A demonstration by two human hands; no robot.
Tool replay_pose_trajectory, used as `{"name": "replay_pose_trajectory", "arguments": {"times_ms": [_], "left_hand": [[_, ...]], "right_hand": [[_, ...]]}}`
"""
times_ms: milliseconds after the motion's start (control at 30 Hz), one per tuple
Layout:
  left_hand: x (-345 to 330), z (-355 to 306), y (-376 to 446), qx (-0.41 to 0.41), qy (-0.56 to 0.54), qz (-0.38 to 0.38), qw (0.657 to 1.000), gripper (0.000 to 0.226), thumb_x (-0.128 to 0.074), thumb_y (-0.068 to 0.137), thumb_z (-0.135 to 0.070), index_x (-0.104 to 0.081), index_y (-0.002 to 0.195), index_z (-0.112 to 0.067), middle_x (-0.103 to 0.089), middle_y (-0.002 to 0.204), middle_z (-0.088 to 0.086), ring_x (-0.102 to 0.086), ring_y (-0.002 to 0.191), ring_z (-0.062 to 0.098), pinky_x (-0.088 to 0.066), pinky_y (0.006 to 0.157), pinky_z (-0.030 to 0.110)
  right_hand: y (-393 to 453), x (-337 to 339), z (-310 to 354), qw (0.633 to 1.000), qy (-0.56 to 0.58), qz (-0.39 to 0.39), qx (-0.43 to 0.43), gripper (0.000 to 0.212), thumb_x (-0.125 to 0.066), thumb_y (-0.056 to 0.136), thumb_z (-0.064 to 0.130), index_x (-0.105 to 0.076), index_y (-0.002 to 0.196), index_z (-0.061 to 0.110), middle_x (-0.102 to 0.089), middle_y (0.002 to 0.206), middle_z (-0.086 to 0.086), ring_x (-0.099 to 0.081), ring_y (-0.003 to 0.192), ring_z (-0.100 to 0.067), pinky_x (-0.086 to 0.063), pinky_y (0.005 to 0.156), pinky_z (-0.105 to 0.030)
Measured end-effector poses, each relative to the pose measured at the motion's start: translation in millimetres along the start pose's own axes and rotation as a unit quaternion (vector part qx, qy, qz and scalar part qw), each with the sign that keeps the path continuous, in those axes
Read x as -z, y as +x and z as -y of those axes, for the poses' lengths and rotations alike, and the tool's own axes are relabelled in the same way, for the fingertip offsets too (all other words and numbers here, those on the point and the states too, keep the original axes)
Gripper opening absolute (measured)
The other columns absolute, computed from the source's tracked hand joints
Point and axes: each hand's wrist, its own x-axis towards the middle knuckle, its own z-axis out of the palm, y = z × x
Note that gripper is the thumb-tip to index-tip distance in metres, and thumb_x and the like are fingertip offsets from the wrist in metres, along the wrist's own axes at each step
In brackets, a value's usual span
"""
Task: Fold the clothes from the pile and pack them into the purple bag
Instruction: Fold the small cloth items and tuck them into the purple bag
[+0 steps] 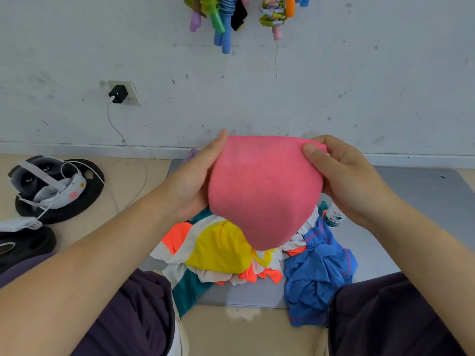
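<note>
Between the two grips, a pink cloth hangs in the air: the left hand grasps its left edge with the thumb up along it, and the right hand pinches its top right corner. Below both grips lies the pile of clothes on a grey mat, with a blue garment under the right grip.

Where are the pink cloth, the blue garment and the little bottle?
pink cloth (pixel 264 191), head view, middle of its front face
blue garment (pixel 318 273), head view, crumpled middle
bottle (pixel 334 218), head view, on its label
</note>
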Motion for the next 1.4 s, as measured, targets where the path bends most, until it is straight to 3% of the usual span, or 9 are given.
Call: {"name": "replay_pose_trajectory", "arguments": {"times_ms": [100, 233, 367, 700, 833, 933, 1167, 1333, 1400], "left_hand": [[-3, 10, -6, 0.034, 0.093, 0.081, 0.992, 0.026, -0.072, 0.070, -0.031, -0.078, 0.092, -0.019, -0.076, 0.099, -0.001, -0.073, 0.088, 0.010, -0.057, 0.069, 0.021], [3, 9, -1, -0.002, 0.050, 0.017, 0.999, 0.031, -0.066, 0.079, -0.023, -0.070, 0.108, -0.011, -0.076, 0.099, 0.002, -0.073, 0.087, 0.012, -0.057, 0.070, 0.023], [11, 3, 3, 0.004, 0.095, 0.006, 0.995, 0.028, -0.057, 0.094, -0.018, -0.066, 0.119, -0.009, -0.074, 0.111, 0.006, -0.071, 0.097, 0.016, -0.059, 0.079, 0.026], [14, 9, 8, -0.050, 0.133, -0.139, 0.980, 0.048, -0.075, 0.084, -0.033, -0.057, 0.128, -0.032, -0.069, 0.112, 0.006, -0.070, 0.087, 0.021, -0.057, 0.080, 0.042], [12, 7, 5, -0.086, 0.143, -0.072, 0.983, 0.030, -0.071, 0.082, -0.028, -0.071, 0.111, -0.036, -0.074, 0.093, -0.006, -0.067, 0.083, 0.015, -0.049, 0.081, 0.044], [14, 9, 6, -0.109, 0.161, -0.058, 0.979, 0.034, -0.072, 0.085, -0.009, -0.069, 0.112, -0.030, -0.076, 0.102, 0.000, -0.071, 0.093, 0.015, -0.056, 0.084, 0.034], [15, 7, 7, -0.121, 0.301, -0.112, 0.939, 0.031, -0.074, 0.085, -0.009, -0.070, 0.111, -0.026, -0.077, 0.097, -0.005, -0.071, 0.095, 0.008, -0.053, 0.098, 0.038], [17, 4, 7, -0.145, 0.427, -0.110, 0.886, 0.013, -0.072, 0.087, -0.022, -0.070, 0.090, -0.035, -0.074, 0.094, -0.007, -0.068, 0.089, 0.010, -0.055, 0.085, 0.034], [18, 2, 8, -0.125, 0.449, -0.112, 0.878, 0.003, -0.067, 0.091, -0.029, -0.069, 0.090, -0.028, -0.067, 0.097, -0.005, -0.062, 0.091, 0.011, -0.051, 0.075, 0.020]], "right_hand": [[4, 2, 0, 0.993, 0.106, -0.037, -0.032, 0.026, -0.052, 0.098, 0.033, -0.066, 0.101, 0.010, -0.068, 0.085, -0.002, -0.061, 0.075, -0.012, -0.055, 0.062, -0.023], [1, -4, -6, 0.981, 0.136, 0.077, -0.117, 0.052, -0.055, 0.085, 0.047, -0.067, 0.113, 0.005, -0.071, 0.112, -0.009, -0.068, 0.103, -0.018, -0.056, 0.088, -0.027], [-4, -6, -13, 0.994, 0.023, 0.056, -0.092, 0.023, -0.057, 0.095, 0.013, -0.068, 0.113, 0.004, -0.073, 0.105, -0.014, -0.069, 0.093, -0.022, -0.057, 0.087, -0.029], [-1, -5, -11, 0.994, -0.029, -0.101, -0.036, 0.032, -0.068, 0.090, 0.026, -0.057, 0.120, 0.028, -0.061, 0.061, -0.006, -0.060, 0.063, -0.016, -0.057, 0.066, -0.032], [0, -2, -9, 0.995, 0.065, -0.056, -0.053, 0.013, -0.072, 0.084, 0.023, -0.070, 0.096, 0.023, -0.063, 0.069, -0.002, -0.055, 0.060, -0.012, -0.051, 0.062, -0.026], [2, 1, -8, 0.990, 0.126, 0.007, -0.059, 0.035, -0.075, 0.073, 0.013, -0.067, 0.107, 0.017, -0.074, 0.082, -0.003, -0.067, 0.073, -0.013, -0.055, 0.068, -0.023], [3, 0, -7, 0.984, -0.168, -0.041, 0.036, 0.027, -0.074, 0.082, 0.007, -0.069, 0.100, 0.026, -0.075, 0.081, 0.012, -0.067, 0.070, 0.003, -0.046, 0.065, -0.005], [3, 2, -9, 0.947, -0.312, -0.049, 0.060, 0.014, -0.074, 0.083, 0.026, -0.067, 0.085, 0.038, -0.071, 0.081, 0.005, -0.062, 0.074, -0.008, -0.047, 0.072, -0.014], [3, 3, -8, 0.940, -0.330, -0.044, 0.071, 0.011, -0.073, 0.083, 0.031, -0.065, 0.081, 0.038, -0.067, 0.082, 0.005, -0.057, 0.075, -0.009, -0.044, 0.071, -0.015]]}}
